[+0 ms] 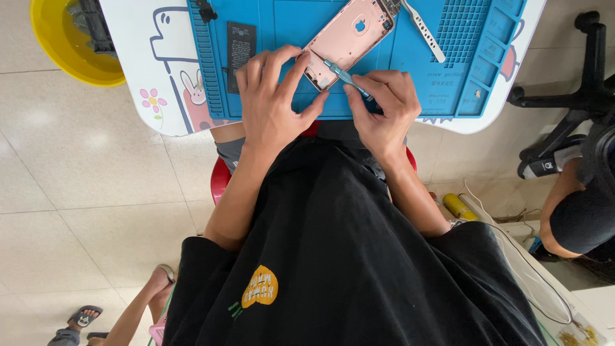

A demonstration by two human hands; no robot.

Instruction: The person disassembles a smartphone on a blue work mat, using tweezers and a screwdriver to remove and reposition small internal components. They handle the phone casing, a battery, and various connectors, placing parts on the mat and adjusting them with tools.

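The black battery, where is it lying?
In the head view, the black battery lies on the blue mat, left of the pink phone shell, just above the left hand.
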